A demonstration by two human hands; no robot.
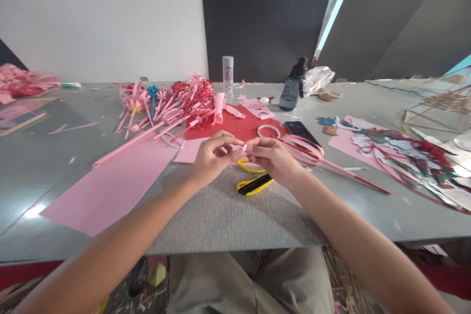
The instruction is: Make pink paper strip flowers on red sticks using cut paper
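Between the fingertips of both hands is a small rolled strip of pink paper [244, 147]. My left hand [217, 153] pinches it from the left, and my right hand [270, 155] pinches it from the right. Both hands are held above the near middle of the table. Just below them lies a yellow and black box cutter [254, 185], its far end hidden by my right hand. Yellow-handled scissors [250, 167] show only in part behind the hands. Right of my right hand rests a pink paper-strip loop on a red stick [353, 175].
Pink sheet [110, 186] and red paper [231, 122] cover parts of the grey table [221, 221]. Paper-strip flowers [176, 103] are heaped back left. Behind stand a clear bottle [228, 76] and a dark bottle [290, 89]. A phone [302, 133], tape roll [268, 130] and cutouts [412, 152] lie right.
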